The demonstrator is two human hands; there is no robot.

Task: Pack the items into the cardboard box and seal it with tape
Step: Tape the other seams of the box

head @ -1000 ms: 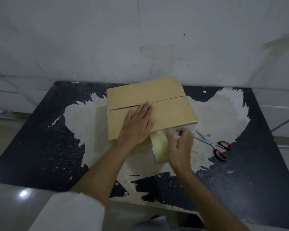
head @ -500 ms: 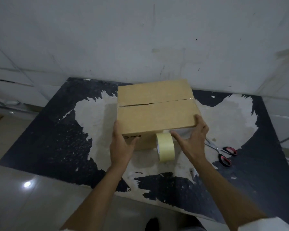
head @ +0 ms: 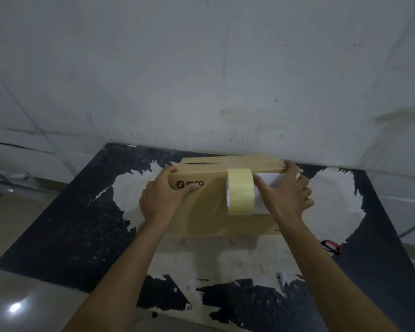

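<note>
Your left hand grips the left near corner of the cardboard box, thumb across its front face; your right hand grips the right corner, fingers over the top edge. The box sits tipped toward you on the desk, flaps closed. The tape roll hangs against the box front, seemingly stuck on. Stiff board, probably light: hold the corners, not the flap seam. Scissors lie right of the box.
</note>
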